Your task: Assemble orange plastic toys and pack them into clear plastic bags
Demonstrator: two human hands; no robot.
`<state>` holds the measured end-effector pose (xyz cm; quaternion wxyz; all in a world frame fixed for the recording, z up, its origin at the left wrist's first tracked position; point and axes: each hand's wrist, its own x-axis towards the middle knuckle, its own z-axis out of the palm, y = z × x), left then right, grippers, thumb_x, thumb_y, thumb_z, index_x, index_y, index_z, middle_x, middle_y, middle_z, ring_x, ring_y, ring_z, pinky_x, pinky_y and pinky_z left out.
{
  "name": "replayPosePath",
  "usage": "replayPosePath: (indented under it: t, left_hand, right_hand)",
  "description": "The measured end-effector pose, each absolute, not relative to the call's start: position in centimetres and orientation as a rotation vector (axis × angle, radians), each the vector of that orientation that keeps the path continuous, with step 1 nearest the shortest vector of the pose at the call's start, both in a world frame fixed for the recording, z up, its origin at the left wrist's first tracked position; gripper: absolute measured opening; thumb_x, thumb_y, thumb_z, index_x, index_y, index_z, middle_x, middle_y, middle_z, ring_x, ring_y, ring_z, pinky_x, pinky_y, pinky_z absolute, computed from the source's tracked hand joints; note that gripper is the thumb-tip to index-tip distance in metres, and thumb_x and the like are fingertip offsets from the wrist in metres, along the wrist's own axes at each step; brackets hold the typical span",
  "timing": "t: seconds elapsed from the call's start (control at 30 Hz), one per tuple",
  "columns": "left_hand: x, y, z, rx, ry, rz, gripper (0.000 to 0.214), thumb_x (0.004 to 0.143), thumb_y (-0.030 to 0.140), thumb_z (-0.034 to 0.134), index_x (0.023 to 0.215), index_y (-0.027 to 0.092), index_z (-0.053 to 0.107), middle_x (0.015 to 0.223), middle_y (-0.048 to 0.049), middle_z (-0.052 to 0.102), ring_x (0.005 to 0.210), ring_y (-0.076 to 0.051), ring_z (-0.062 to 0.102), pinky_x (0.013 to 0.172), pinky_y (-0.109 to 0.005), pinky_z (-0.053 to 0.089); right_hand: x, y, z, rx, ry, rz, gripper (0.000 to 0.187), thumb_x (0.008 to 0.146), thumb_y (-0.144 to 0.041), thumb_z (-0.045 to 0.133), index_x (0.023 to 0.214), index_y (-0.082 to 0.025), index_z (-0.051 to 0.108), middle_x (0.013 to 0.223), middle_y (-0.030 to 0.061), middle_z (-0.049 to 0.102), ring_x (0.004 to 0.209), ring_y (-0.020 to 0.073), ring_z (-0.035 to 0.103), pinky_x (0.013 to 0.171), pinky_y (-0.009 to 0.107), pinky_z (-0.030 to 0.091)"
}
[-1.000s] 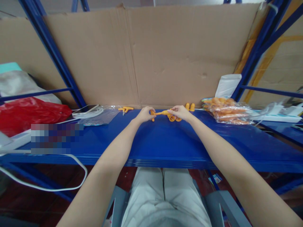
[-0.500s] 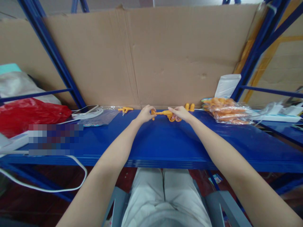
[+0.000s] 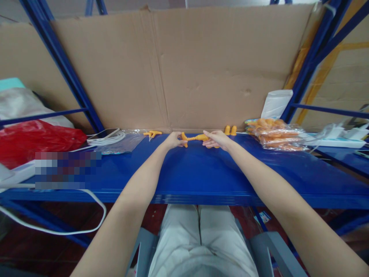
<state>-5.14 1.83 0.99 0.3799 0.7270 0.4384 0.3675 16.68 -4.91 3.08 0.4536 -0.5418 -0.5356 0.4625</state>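
Note:
An orange plastic piece (image 3: 196, 137) with a ribbed shaft and a flared crosspiece is held level just above the blue tabletop (image 3: 201, 169). On its left end, my left hand (image 3: 173, 141) pinches the crosspiece between thumb and fingers. My right hand (image 3: 217, 139) is closed around the thicker right part, with the thumb on top; its fingers hide most of that end. Left of my hands lies a small orange T-shaped part (image 3: 152, 133) with a short metal-looking chain or screw. Two orange caps (image 3: 230, 130) stand behind my right hand.
Clear bags of orange parts (image 3: 276, 134) lie at right, near a white power strip (image 3: 340, 141). At left are a flat plastic bag (image 3: 123, 142), a coiled white cable (image 3: 108, 138) and a red bag (image 3: 40, 138). A cardboard panel (image 3: 201, 69) closes the back.
My left hand has shifted slightly left, and the crosspiece shows more fully. The orange piece has turned a little; its rounded loops near my right hand are now mostly hidden by the fingers.

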Motion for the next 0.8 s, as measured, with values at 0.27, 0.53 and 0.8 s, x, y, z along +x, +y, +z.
replayPosePath:
  t: [0.27,0.53,0.8]
  left_hand:
    - [-4.5,1.6,1.1,1.915,1.137,0.943,0.017,0.070,0.008,0.075,0.081,0.010,0.063,0.073,-0.0020,0.068,0.060,-0.010,0.065,0.061,-0.024,0.058]
    - [-4.5,1.3,1.3,1.913,1.111,0.937,0.013,0.070,0.004,0.073,0.077,0.009,0.064,0.070,-0.0017,0.068,0.058,-0.010,0.064,0.062,-0.026,0.057]
    - [-5.2,1.8,1.6,1.972,1.138,0.881,0.012,0.068,0.004,0.074,0.077,0.010,0.068,0.069,-0.0020,0.070,0.058,-0.011,0.064,0.063,-0.026,0.056]
  right_hand:
    - [17.2,-4.3,2.8,-1.498,-1.365,0.986,0.033,0.090,-0.046,0.057,0.084,-0.013,0.060,0.084,0.0138,0.073,0.073,0.0140,0.070,0.056,0.018,0.052]
    - [18.0,-4.3,2.6,-1.415,-1.424,1.080,0.032,0.093,-0.043,0.051,0.093,-0.012,0.059,0.084,0.0131,0.073,0.062,0.0142,0.069,0.058,0.023,0.055]
    - [18.6,-4.5,2.7,-1.324,-1.478,1.220,0.018,0.095,-0.030,0.052,0.095,-0.013,0.058,0.087,0.0117,0.073,0.059,0.0127,0.069,0.059,0.022,0.056]
